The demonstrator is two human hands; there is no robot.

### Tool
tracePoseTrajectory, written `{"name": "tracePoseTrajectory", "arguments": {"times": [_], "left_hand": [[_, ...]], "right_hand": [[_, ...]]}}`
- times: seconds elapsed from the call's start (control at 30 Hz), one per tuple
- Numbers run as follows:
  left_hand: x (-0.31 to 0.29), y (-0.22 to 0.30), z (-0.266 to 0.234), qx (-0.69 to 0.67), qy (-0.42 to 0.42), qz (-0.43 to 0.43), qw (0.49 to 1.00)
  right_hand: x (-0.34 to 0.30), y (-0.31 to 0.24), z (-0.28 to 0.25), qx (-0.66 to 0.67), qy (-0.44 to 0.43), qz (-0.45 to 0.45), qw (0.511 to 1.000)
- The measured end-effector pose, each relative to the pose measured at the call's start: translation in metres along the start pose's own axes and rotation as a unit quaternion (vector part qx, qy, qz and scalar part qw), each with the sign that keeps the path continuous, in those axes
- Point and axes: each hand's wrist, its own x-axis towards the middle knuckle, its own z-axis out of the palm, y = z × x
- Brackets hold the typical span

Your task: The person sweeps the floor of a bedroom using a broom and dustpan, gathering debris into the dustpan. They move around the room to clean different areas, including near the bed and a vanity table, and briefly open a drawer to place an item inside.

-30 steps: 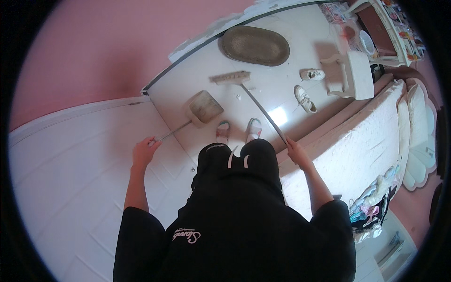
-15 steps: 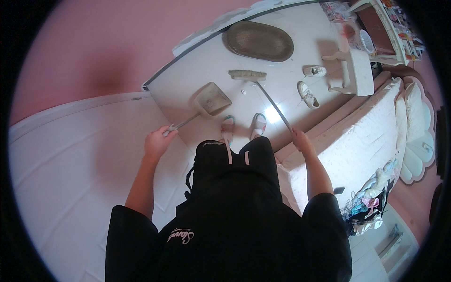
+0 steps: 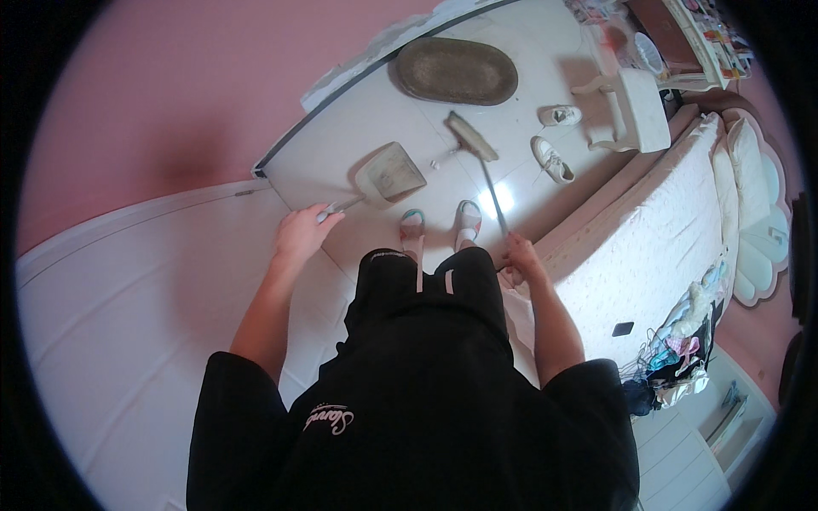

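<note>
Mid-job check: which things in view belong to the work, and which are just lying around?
Part of the work:
dustpan, handle in the left hand
broom, handle in the right hand
small white scraps on the floor between them

Just around:
oval mat
white shoes
white stool
heap of clothes

Oval mat (image 3: 457,71): floor, near pink wall (image 3: 187,111) | White shoes (image 3: 553,162), qty two: left of white stool (image 3: 646,111) | Bed (image 3: 622,247): light cover; dark rectangular object (image 3: 624,329) on top | Clothes (image 3: 683,383): heaped
</note>
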Motion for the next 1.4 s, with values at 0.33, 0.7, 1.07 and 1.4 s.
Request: {"name": "tracePoseTrajectory", "arguments": {"times": [0.33, 0.7, 1.07, 1.4], "left_hand": [[-0.001, 0.007, 0.027, -0.041, 0.017, 0.010, 0.999], [-0.050, -0.028, 0.024, -0.012, 0.003, -0.035, 0.999], [-0.066, -0.034, 0.031, -0.058, -0.006, -0.077, 0.995], [-0.073, -0.042, 0.036, -0.096, 0.013, -0.102, 0.990]], "right_hand": [[-0.097, -0.025, 0.068, 0.052, -0.131, 0.025, 0.990], [-0.069, -0.026, 0.055, 0.033, -0.054, 0.048, 0.997], [-0.095, -0.058, 0.037, 0.046, -0.145, 0.048, 0.987], [-0.085, -0.066, 0.078, -0.010, -0.194, 0.065, 0.979]]}}
